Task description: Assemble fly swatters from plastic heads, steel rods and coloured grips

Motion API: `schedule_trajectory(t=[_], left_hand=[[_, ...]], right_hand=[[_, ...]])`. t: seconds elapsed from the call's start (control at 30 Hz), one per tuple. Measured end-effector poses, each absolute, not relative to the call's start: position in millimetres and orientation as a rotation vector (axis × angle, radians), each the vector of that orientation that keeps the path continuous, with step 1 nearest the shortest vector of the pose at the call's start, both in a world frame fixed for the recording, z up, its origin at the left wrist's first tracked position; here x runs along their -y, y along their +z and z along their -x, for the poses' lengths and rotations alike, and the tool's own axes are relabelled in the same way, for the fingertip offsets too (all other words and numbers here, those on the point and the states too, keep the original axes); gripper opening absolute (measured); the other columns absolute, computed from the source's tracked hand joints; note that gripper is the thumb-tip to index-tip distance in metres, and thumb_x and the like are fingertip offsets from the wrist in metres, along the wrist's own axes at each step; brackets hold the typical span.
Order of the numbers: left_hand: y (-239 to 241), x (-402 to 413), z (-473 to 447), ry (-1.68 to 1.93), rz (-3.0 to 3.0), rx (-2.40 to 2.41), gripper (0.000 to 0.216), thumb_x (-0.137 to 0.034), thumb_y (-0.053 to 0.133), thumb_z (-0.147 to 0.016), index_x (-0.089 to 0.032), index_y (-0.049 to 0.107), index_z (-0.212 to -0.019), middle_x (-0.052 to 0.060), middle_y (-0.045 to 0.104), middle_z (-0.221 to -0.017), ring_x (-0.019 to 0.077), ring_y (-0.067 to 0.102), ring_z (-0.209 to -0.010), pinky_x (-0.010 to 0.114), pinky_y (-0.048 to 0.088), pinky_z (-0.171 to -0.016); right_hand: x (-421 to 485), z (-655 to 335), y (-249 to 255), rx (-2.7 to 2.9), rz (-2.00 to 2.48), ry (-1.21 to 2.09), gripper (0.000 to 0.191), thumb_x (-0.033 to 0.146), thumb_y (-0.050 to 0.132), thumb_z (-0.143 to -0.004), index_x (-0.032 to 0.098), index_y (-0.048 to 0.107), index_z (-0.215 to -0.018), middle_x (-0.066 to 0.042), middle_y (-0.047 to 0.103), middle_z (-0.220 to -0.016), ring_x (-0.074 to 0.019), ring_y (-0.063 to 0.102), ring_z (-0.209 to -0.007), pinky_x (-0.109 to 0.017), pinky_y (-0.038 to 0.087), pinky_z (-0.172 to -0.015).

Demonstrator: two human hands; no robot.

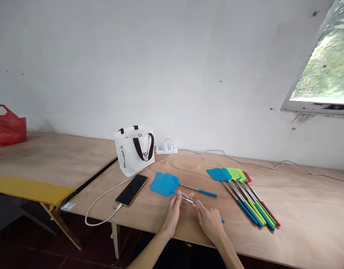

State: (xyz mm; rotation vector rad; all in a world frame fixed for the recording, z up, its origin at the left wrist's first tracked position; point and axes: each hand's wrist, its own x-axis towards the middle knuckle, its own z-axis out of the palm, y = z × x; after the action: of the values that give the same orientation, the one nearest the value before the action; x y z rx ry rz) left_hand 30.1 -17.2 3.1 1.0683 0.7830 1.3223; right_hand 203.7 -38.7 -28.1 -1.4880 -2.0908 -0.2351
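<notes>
Two blue fly swatters [164, 184] lie overlapped on the wooden table [300, 224] in front of me. My left hand [174, 211] pinches the metal shaft of the nearer one just behind its head. My right hand [208, 219] grips the same shaft further down, with the blue handle tip [222, 220] sticking out past it. The other blue swatter's handle [207, 192] lies free behind my hands.
A row of several swatters, blue, green and red [244, 194], lies to the right. A phone [132, 189] on a white cable, a white tote bag [135, 149] and a power strip [166, 149] sit to the left. A red plastic bag [8, 126] rests on the adjoining table.
</notes>
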Motion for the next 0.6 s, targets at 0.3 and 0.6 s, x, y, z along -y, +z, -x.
schedule_trajectory(t=[0.3, 0.6], left_hand=[[56, -14, 52, 1.808, -0.841, -0.769, 0.055, -0.069, 0.076, -0.076, -0.020, 0.051, -0.073, 0.000, 0.064, -0.070, 0.0205, 0.070, -0.077, 0.035, 0.056, -0.079], [71, 1, 60, 1.812, -0.891, -0.710, 0.047, -0.065, 0.066, -0.086, -0.019, 0.059, -0.092, 0.000, 0.066, -0.060, 0.0181, 0.064, -0.059, 0.031, 0.051, -0.064]], right_hand=[[39, -328, -2, 1.987, 1.523, -0.174, 0.052, 0.055, 0.033, -0.105, 0.025, 0.072, -0.086, -0.008, 0.075, -0.085, -0.0216, 0.068, -0.083, -0.034, 0.045, -0.080], [54, -340, 10, 1.868, 1.599, 0.014, 0.050, 0.066, 0.044, -0.097, 0.029, 0.078, -0.094, -0.007, 0.078, -0.099, -0.0260, 0.073, -0.093, -0.034, 0.056, -0.078]])
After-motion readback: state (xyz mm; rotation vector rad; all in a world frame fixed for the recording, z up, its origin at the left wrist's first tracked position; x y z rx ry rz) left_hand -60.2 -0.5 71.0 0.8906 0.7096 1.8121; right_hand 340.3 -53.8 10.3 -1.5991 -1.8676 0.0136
